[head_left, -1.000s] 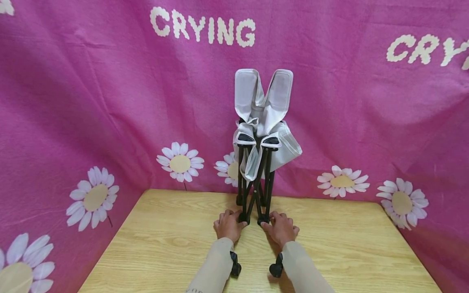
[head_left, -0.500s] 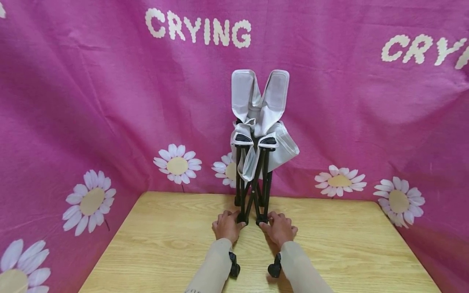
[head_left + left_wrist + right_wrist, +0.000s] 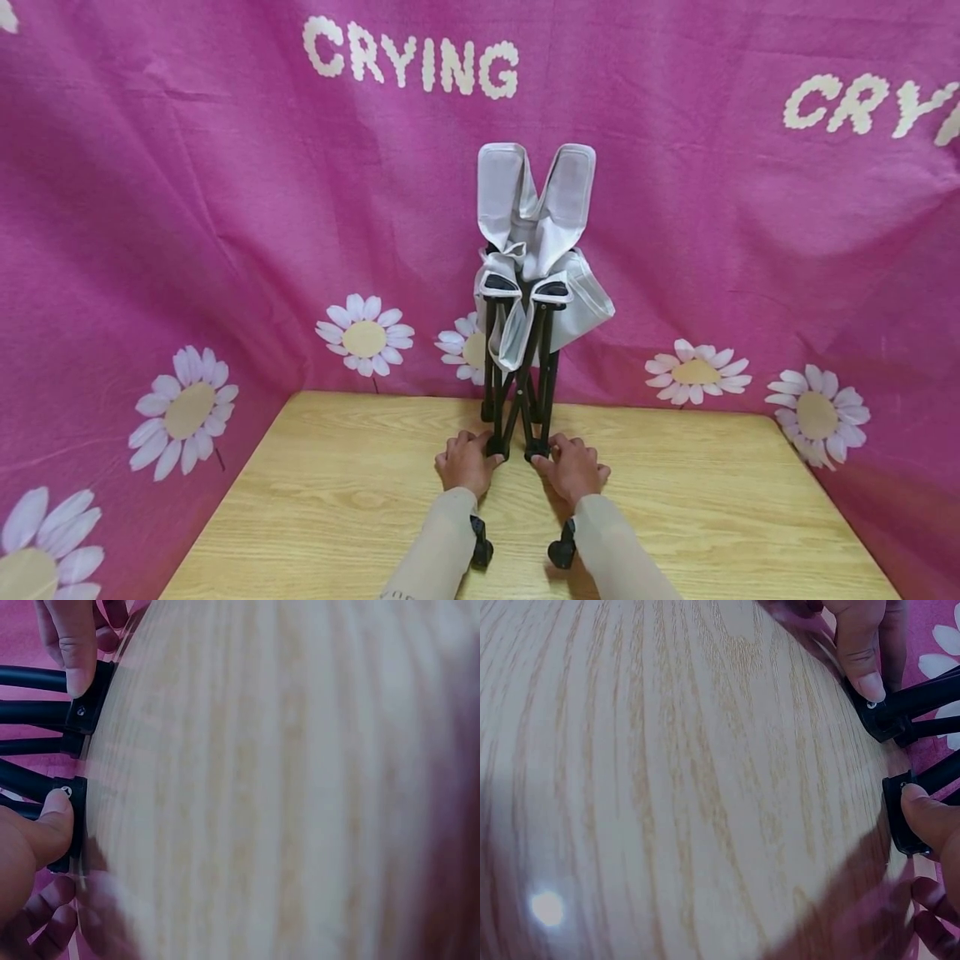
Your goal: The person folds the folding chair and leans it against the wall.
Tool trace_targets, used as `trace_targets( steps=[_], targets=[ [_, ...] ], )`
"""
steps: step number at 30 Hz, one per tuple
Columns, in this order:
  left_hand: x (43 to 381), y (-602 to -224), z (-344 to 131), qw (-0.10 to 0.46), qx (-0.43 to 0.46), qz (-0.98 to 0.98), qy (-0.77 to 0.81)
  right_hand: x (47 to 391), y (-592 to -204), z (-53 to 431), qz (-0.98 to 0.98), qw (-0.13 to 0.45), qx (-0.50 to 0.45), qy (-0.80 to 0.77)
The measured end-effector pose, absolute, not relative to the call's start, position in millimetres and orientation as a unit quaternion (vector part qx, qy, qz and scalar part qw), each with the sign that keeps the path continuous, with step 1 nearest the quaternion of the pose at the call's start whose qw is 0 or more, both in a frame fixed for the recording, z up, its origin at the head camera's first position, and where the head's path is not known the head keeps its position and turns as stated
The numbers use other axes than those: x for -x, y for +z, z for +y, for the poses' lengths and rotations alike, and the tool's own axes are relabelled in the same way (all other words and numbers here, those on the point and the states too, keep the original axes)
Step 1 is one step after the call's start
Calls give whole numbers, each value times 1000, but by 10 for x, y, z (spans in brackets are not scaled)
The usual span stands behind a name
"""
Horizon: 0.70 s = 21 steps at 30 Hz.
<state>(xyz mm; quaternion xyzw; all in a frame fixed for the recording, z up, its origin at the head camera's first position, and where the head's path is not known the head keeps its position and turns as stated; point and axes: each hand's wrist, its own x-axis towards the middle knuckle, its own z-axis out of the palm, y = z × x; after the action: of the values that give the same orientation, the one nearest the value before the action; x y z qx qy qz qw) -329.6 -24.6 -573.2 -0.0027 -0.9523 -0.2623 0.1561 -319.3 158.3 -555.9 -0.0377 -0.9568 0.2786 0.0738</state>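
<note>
A folded folding chair (image 3: 540, 242) stands upright in the head view, with pale grey fabric bunched over black crossing legs (image 3: 519, 392). My left hand (image 3: 467, 465) holds the front left foot (image 3: 73, 825), thumb on its front face and the other fingers round the outer side. Likewise, my right hand (image 3: 576, 468) grips the front right foot (image 3: 904, 817) with the thumb pressed to its front. Both feet rest on the wooden table (image 3: 360, 500), slightly apart. The fingers behind the feet are partly hidden.
A pink cloth (image 3: 247, 208) with daisies and white lettering hangs behind the table and along both sides. The chair stands near the table's back edge, close to the cloth. Black devices (image 3: 480, 546) are strapped under both wrists.
Both hands stay on the chair's front feet and the chair keeps its pose. Only a slight shift of the head view shows.
</note>
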Motion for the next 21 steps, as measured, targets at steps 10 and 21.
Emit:
trace_targets(
  steps=[10, 21],
  targets=[
    [3340, -5684, -209, 158, 22, -950, -269, 3200, -5510, 1619, -954, 88, 38, 284],
    [3336, -5676, -299, 149, 20, -949, -278, 3254, -5573, 1540, -958, 99, 19, 270]
  ],
)
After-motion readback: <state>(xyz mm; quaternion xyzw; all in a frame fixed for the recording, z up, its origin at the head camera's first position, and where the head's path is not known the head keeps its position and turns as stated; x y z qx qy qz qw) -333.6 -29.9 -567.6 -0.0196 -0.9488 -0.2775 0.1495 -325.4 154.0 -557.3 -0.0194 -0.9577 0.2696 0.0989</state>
